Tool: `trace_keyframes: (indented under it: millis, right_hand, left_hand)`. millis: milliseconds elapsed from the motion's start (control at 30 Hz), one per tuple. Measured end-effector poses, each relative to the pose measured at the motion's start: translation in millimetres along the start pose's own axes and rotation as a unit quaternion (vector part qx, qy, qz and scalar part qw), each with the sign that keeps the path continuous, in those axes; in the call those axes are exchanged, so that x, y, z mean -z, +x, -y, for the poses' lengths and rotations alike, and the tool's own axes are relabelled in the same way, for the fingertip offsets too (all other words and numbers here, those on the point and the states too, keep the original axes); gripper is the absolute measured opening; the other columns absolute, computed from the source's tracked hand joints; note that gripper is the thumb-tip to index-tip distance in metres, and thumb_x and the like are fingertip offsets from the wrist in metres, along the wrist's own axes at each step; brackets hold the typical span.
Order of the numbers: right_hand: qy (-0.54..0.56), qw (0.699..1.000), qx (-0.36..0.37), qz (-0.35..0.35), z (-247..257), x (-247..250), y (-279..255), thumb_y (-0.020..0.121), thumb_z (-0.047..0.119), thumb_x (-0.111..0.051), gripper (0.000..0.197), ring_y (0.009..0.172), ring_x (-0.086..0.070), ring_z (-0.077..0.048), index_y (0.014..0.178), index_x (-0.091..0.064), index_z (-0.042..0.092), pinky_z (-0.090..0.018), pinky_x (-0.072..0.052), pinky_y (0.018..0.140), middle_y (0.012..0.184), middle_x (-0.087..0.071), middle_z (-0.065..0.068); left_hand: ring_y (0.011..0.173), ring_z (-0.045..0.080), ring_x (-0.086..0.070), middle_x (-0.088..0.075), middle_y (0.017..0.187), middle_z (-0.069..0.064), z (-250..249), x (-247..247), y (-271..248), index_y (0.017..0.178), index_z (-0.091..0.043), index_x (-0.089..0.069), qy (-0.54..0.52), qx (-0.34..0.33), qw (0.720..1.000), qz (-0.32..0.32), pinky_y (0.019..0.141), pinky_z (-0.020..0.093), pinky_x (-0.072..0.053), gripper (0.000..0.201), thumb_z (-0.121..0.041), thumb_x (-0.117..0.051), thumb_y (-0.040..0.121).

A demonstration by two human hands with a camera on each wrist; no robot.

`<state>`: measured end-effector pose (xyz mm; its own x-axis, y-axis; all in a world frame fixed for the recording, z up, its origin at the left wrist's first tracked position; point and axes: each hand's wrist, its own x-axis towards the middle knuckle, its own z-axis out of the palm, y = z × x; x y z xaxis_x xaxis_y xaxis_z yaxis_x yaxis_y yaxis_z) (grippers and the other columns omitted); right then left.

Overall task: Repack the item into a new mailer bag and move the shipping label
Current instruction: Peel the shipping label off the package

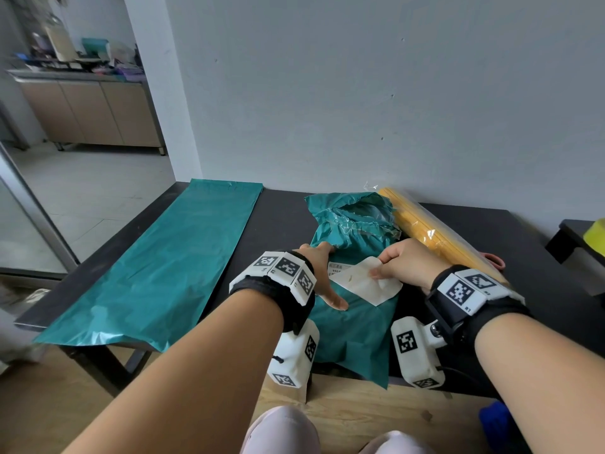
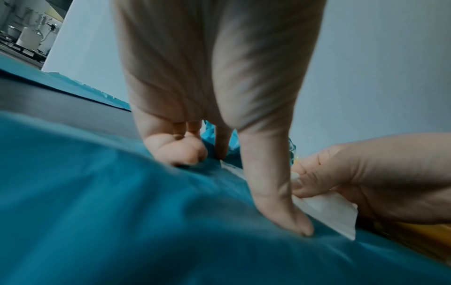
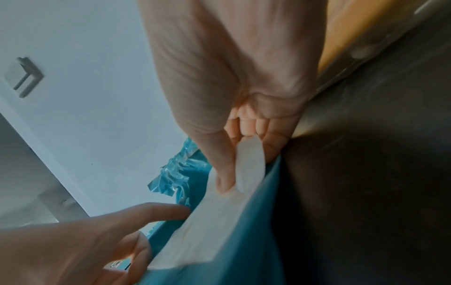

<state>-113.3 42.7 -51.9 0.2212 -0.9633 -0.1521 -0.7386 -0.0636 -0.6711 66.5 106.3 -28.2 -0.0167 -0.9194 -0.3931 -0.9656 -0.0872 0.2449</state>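
A crumpled, torn-open teal mailer bag (image 1: pixel 355 326) lies in front of me on the black table (image 1: pixel 281 211). Its white shipping label (image 1: pixel 363 283) is partly peeled, its blank underside turned up. My right hand (image 1: pixel 401 262) pinches the lifted label (image 3: pixel 251 164) between thumb and fingers. My left hand (image 1: pixel 322 276) presses flat on the old bag (image 2: pixel 122 192) beside the label (image 2: pixel 327 210), fingers straight and thumb spread. A flat new teal mailer bag (image 1: pixel 163 267) lies to the left. The yellow item in clear wrap (image 1: pixel 422 231) lies at the right by the wall.
The table stands against a grey wall (image 1: pixel 360 93), with its front edge close to my knees. A small black stand (image 1: pixel 576 240) with a yellow-green object (image 1: pixel 595 235) sits at the far right. A pink loop (image 1: pixel 494 260) shows beside the yellow item. A kitchen counter (image 1: pixel 85 106) is far left.
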Motion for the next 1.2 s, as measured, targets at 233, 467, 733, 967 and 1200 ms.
trace_keyframes:
  millis: [233, 467, 733, 967, 1200]
  right_hand:
    - [0.006, 1.000, -0.010, -0.009, -1.4, 2.1, -0.8, 0.073, 0.014, -0.081, 0.009, 0.086, -0.060, -0.018, 0.077, -0.073, 0.012, -0.035, -0.050, 0.085, 0.080, -0.067, 0.000]
    - [0.009, 1.000, -0.017, -0.017, -2.7, 2.9, -0.1, 0.073, 0.015, -0.081, 0.015, 0.090, -0.062, -0.022, 0.084, -0.076, 0.007, -0.037, -0.051, 0.087, 0.089, -0.071, -0.007]
    - [0.024, 0.998, -0.038, -0.036, -6.8, 2.0, 3.8, 0.072, 0.017, -0.082, 0.018, 0.097, -0.062, -0.021, 0.087, -0.075, 0.010, -0.034, -0.049, 0.087, 0.096, -0.071, -0.004]
    - [0.037, 0.997, -0.058, -0.039, -7.5, 4.3, 4.7, 0.073, 0.017, -0.081, 0.020, 0.099, -0.062, -0.023, 0.091, -0.075, 0.010, -0.035, -0.049, 0.090, 0.099, -0.071, -0.004]
    - [0.037, 0.997, -0.054, -0.038, -8.6, 5.4, 4.6, 0.074, 0.016, -0.080, 0.020, 0.098, -0.062, -0.023, 0.092, -0.074, 0.008, -0.036, -0.049, 0.090, 0.100, -0.070, -0.006]
  left_hand:
    - [0.119, 0.029, -0.053, -0.037, 0.145, 0.007, 0.1, -0.2, 0.4, 0.150, -0.026, -0.016, 0.003, -0.001, 1.000, -0.002, 0.095, 0.043, -0.045, 0.112, -0.055, -0.081, 0.063]
    - [0.119, 0.030, -0.054, -0.036, 0.145, 0.007, 0.6, -0.1, 0.8, 0.150, -0.027, -0.016, 0.003, -0.003, 1.000, 0.003, 0.094, 0.042, -0.045, 0.112, -0.055, -0.081, 0.063]
    - [0.118, 0.030, -0.054, -0.035, 0.145, 0.007, 1.2, -0.8, 0.7, 0.150, -0.026, -0.015, 0.004, -0.004, 1.000, 0.002, 0.093, 0.042, -0.045, 0.112, -0.055, -0.080, 0.064]
    - [0.116, 0.030, -0.056, -0.035, 0.146, 0.007, 0.9, -0.2, 0.2, 0.150, -0.026, -0.014, 0.005, -0.004, 1.000, 0.003, 0.093, 0.043, -0.046, 0.112, -0.055, -0.080, 0.065]
    - [0.106, 0.028, -0.062, -0.037, 0.144, 0.006, 0.9, 0.1, 0.3, 0.150, -0.028, -0.015, 0.002, -0.002, 1.000, 0.007, 0.090, 0.042, -0.049, 0.111, -0.056, -0.080, 0.064]
